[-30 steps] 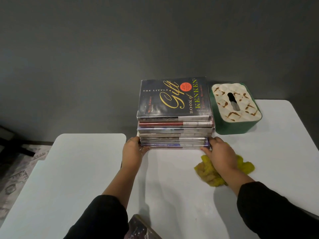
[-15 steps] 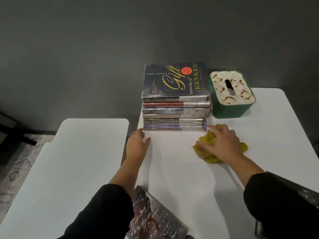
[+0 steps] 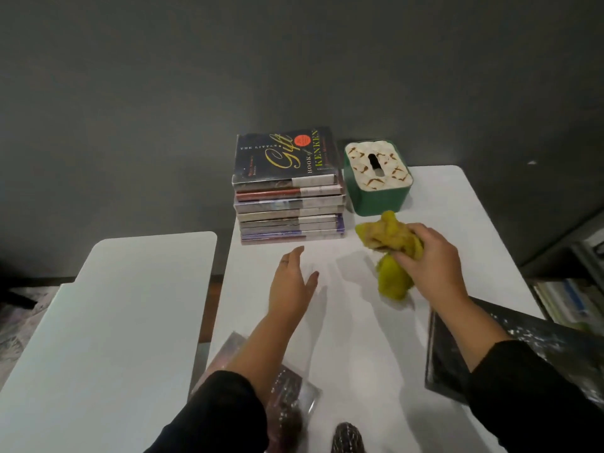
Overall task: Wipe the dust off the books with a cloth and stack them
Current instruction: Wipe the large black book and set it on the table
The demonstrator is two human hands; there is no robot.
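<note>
A stack of several books [image 3: 289, 197] stands at the back of the white table [image 3: 356, 325], a dark "Gift Book of KenKen" cover on top. My right hand [image 3: 431, 256] grips a crumpled yellow cloth [image 3: 390, 253], lifted just above the table to the right of the stack. My left hand [image 3: 294, 282] hovers flat over the table in front of the stack, fingers straight, holding nothing. A plastic-wrapped book [image 3: 287, 390] lies at the near edge, partly under my left forearm. A large dark book [image 3: 510, 351] lies at the near right under my right arm.
A green tissue box [image 3: 377, 176] with a patterned cream lid stands right of the stack. A second white table [image 3: 111, 325] sits to the left across a narrow gap. A dark wall rises behind. Shelved books [image 3: 568, 299] show at the far right.
Both hands left the stack's base and drew back. My right hand closed on the yellow cloth and lifted it off the table. The view tilted down, showing the near books.
</note>
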